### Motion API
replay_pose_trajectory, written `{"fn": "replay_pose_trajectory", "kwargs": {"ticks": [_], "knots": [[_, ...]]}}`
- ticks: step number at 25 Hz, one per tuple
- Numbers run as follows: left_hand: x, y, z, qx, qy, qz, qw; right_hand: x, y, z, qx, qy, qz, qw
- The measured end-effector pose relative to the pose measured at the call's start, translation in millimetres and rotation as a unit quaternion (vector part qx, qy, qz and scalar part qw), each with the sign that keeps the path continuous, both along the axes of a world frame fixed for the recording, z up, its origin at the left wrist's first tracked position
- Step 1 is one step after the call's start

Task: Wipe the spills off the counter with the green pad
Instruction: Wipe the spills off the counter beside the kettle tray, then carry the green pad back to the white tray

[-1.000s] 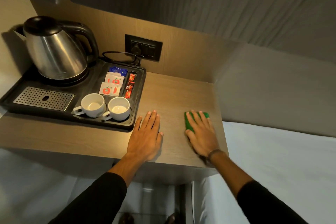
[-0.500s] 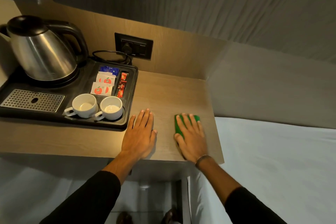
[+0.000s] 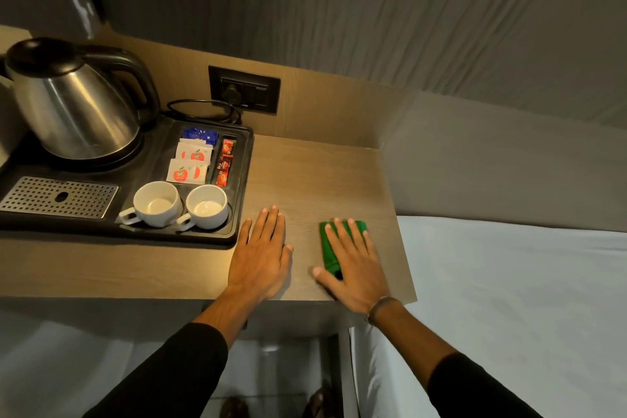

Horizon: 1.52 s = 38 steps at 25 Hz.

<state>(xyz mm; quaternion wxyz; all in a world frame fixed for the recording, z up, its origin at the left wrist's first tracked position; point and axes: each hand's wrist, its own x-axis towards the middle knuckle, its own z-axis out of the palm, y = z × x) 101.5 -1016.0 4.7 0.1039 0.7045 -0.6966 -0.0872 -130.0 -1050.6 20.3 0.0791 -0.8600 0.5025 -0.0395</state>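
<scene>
The green pad [image 3: 328, 248] lies flat on the wooden counter [image 3: 315, 173], near its front right corner. My right hand [image 3: 353, 265] presses down on the pad with fingers spread, covering most of it; only the pad's left edge and far corner show. My left hand [image 3: 263, 254] rests flat on the counter, palm down, just left of the pad and beside the tray's corner, holding nothing. I cannot make out any spill on the wood.
A black tray [image 3: 242, 180] fills the counter's left, holding a steel kettle [image 3: 74, 102], two white cups [image 3: 157, 202], sachets [image 3: 190, 163] and a metal drip grid [image 3: 57, 197]. A wall socket [image 3: 244, 88] with a cable sits behind. A white bed [image 3: 509, 299] borders the counter's right edge.
My right hand has slid the pad slightly toward the counter's front edge. The left hand has stayed flat in place. The view has shifted a little.
</scene>
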Motion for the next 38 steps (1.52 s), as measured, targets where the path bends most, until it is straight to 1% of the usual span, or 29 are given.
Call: {"fn": "replay_pose_trajectory", "kwargs": {"ticks": [3, 5, 8, 10, 12, 16, 18, 21, 23, 25, 27, 29, 32, 35, 38], "knots": [[1, -2, 0, 0.001, 0.006, -0.001, 1.0, -17, 21, -8, -0.019, 0.014, 0.06, 0.998], [0, -1, 0, -0.001, 0.01, -0.001, 1.0, -24, 32, -9, -0.011, 0.025, 0.064, 0.998], [0, 0, 1, 0.013, 0.01, -0.003, 1.0, -26, 50, -8, -0.004, 0.1, 0.074, 0.992], [-1, 7, 2, 0.017, 0.01, -0.001, 1.0, -27, 62, -6, -0.023, 0.119, 0.076, 0.99], [-6, 26, 5, 0.022, 0.017, 0.015, 1.0, -31, 71, 0, -0.032, 0.11, 0.08, 0.99], [-16, 95, 7, 0.008, 0.011, 0.067, 0.998, -29, 95, 20, -0.035, 0.039, 0.115, 0.992], [-22, 134, 9, 0.006, 0.0, 0.105, 0.995, -21, 110, 29, -0.037, 0.011, 0.159, 0.987], [-31, 209, 11, 0.014, -0.016, 0.191, 0.981, -3, 138, 42, -0.034, 0.01, 0.243, 0.969], [-35, 271, 11, 0.03, -0.008, 0.259, 0.965, 13, 167, 44, -0.036, 0.008, 0.294, 0.955], [-38, 326, 9, 0.03, -0.025, 0.315, 0.948, 29, 196, 43, -0.036, -0.001, 0.333, 0.942], [-46, 392, 11, 0.05, -0.023, 0.382, 0.922, 45, 236, 40, -0.013, -0.004, 0.383, 0.923], [-56, 460, 10, 0.072, -0.027, 0.448, 0.891, 63, 283, 38, 0.026, 0.006, 0.431, 0.902], [-69, 558, 11, 0.081, -0.034, 0.542, 0.836, 90, 361, 35, 0.038, 0.007, 0.509, 0.86], [-86, 641, 15, 0.091, -0.041, 0.597, 0.796, 109, 435, 30, 0.054, -0.007, 0.557, 0.829], [-102, 724, 21, 0.103, -0.038, 0.646, 0.755, 123, 521, 29, 0.067, -0.001, 0.605, 0.793]]}}
